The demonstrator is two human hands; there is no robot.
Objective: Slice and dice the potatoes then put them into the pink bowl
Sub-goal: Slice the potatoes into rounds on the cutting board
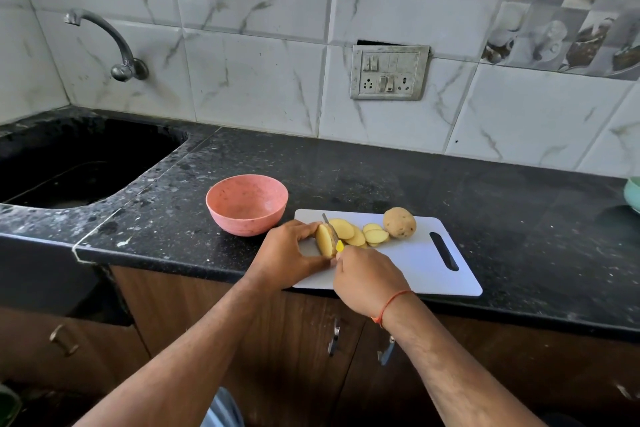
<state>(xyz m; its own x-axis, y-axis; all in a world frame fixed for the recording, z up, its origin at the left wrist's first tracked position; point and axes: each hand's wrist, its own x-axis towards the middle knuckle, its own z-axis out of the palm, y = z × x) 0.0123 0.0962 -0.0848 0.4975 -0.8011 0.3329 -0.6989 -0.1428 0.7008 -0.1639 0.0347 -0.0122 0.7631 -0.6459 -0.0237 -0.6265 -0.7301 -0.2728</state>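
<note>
A white cutting board [419, 263] lies on the black counter. My left hand [287, 253] grips a partly cut potato [324, 241] at the board's left end. My right hand [367, 279] holds a knife [331, 231] with a yellow handle; its blade stands against the potato's cut face. Several yellow potato slices [356, 234] lie fanned on the board just right of the blade. A whole unpeeled potato [399, 222] rests at the board's far edge. The pink bowl [247, 203] stands empty to the left of the board.
A dark sink [69, 166] with a wall tap [114, 45] is set into the counter at the left. A switch and socket plate [389, 73] is on the tiled wall. A pale green bowl's edge [633, 194] shows at the far right. Wooden cabinets lie below.
</note>
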